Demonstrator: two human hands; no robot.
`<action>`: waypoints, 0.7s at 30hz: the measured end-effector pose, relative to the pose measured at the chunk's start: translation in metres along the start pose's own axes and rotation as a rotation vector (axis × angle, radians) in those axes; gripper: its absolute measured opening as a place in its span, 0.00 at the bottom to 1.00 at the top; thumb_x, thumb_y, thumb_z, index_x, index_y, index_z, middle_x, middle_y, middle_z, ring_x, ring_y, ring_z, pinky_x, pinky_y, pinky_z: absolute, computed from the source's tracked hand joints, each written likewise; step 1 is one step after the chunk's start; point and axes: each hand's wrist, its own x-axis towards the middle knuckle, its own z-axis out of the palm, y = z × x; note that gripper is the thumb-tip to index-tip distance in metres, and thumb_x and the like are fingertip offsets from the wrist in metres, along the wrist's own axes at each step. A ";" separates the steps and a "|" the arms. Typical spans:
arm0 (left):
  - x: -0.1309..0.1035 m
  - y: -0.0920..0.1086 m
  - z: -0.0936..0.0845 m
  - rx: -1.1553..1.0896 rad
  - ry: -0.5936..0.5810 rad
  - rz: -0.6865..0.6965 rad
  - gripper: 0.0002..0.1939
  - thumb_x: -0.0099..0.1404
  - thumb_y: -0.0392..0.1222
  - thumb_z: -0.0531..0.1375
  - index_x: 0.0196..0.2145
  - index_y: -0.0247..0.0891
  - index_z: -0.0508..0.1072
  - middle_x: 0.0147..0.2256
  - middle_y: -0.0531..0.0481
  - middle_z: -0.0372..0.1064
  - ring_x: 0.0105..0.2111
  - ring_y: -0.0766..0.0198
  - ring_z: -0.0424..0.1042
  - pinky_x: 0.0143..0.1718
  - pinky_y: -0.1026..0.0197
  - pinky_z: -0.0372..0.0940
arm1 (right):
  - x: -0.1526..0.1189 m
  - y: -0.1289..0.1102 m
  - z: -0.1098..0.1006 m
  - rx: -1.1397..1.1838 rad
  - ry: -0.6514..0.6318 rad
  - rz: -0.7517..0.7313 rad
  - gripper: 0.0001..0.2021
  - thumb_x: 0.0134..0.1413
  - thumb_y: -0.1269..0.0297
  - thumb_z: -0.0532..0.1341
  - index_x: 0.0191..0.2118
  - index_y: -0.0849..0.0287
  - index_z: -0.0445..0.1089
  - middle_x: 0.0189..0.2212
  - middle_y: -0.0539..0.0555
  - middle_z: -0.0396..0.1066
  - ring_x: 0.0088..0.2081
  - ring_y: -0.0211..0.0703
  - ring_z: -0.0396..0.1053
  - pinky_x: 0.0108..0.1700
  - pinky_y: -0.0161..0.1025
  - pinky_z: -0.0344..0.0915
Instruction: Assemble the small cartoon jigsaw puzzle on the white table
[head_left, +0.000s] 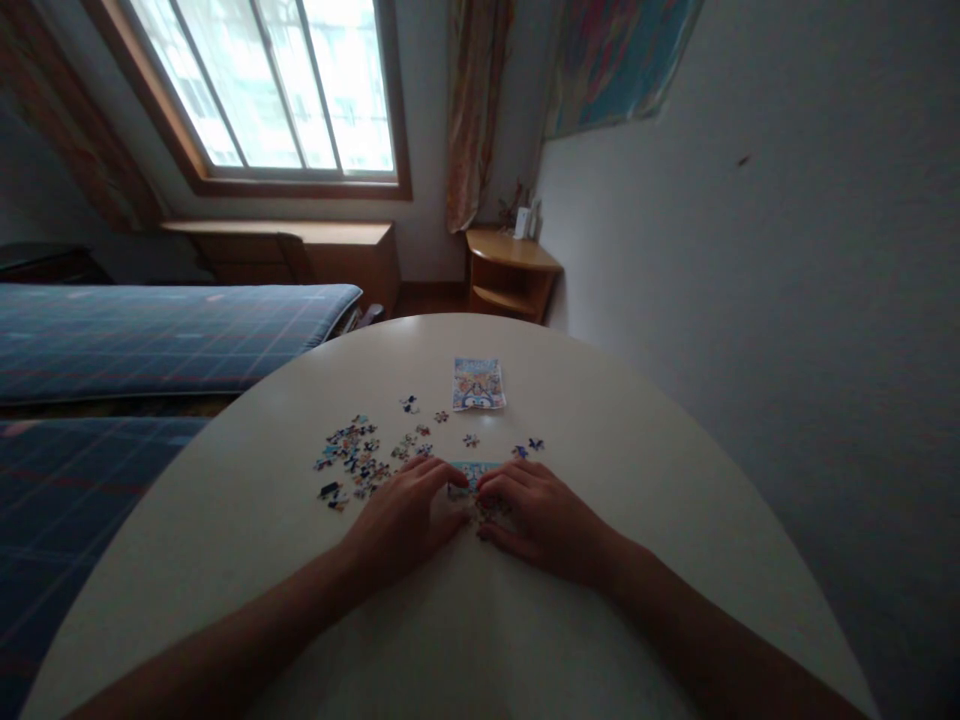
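Puzzle section [472, 468], apparently joined, mid-frame on counter [637, 430]; left hand [405, 508] and right hand [538, 508] curled over it, can't tell if gripping; uneven push could pop joints; wide left sweep could scatter loose pieces [363, 466] centre-left.

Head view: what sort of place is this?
Probably a bedroom in a home: there's what looks like a plaid-covered bed, a window with a patterned curtain, and a wooden desk below the window.
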 end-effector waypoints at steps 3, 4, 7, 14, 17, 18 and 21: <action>-0.002 -0.003 -0.004 0.052 -0.033 0.092 0.11 0.60 0.37 0.63 0.42 0.44 0.75 0.44 0.48 0.71 0.47 0.54 0.69 0.49 0.51 0.66 | -0.001 0.000 0.000 0.003 -0.002 0.003 0.11 0.55 0.63 0.66 0.43 0.55 0.69 0.46 0.56 0.75 0.50 0.48 0.70 0.56 0.48 0.62; -0.002 -0.003 -0.005 0.064 -0.040 0.100 0.10 0.61 0.37 0.63 0.42 0.44 0.75 0.45 0.47 0.70 0.47 0.53 0.68 0.50 0.51 0.66 | -0.001 0.000 0.000 0.006 -0.004 0.006 0.11 0.55 0.63 0.66 0.43 0.55 0.69 0.46 0.56 0.74 0.50 0.48 0.70 0.56 0.49 0.62; -0.002 -0.002 -0.005 0.073 -0.059 0.096 0.09 0.62 0.38 0.63 0.42 0.44 0.75 0.48 0.47 0.68 0.51 0.51 0.64 0.52 0.47 0.64 | 0.000 0.000 0.000 0.017 -0.011 0.011 0.11 0.55 0.63 0.66 0.44 0.55 0.69 0.46 0.55 0.74 0.51 0.48 0.69 0.56 0.49 0.61; -0.002 0.001 -0.005 0.043 -0.084 0.061 0.06 0.61 0.35 0.64 0.37 0.42 0.73 0.50 0.46 0.66 0.54 0.50 0.61 0.56 0.44 0.62 | -0.001 0.000 -0.001 0.007 0.000 -0.001 0.10 0.55 0.63 0.66 0.43 0.55 0.69 0.45 0.55 0.75 0.50 0.47 0.70 0.56 0.47 0.62; -0.002 -0.001 -0.003 0.034 -0.067 0.081 0.06 0.62 0.34 0.63 0.37 0.41 0.72 0.48 0.46 0.67 0.52 0.51 0.62 0.55 0.46 0.63 | -0.001 0.000 0.000 0.004 0.003 -0.002 0.10 0.55 0.63 0.66 0.43 0.54 0.69 0.45 0.55 0.75 0.50 0.47 0.70 0.56 0.47 0.62; -0.001 -0.001 -0.002 0.029 -0.059 0.088 0.06 0.62 0.34 0.63 0.37 0.41 0.72 0.47 0.47 0.67 0.52 0.52 0.63 0.55 0.47 0.63 | -0.001 0.000 0.000 0.004 0.003 -0.002 0.10 0.55 0.62 0.66 0.44 0.54 0.69 0.45 0.55 0.75 0.50 0.47 0.70 0.56 0.48 0.62; 0.000 -0.003 0.002 0.020 -0.027 0.093 0.06 0.62 0.33 0.63 0.37 0.41 0.71 0.45 0.48 0.68 0.50 0.54 0.63 0.54 0.49 0.63 | 0.000 0.000 0.000 0.005 0.000 0.007 0.11 0.56 0.62 0.66 0.44 0.55 0.69 0.46 0.56 0.75 0.50 0.48 0.70 0.56 0.49 0.62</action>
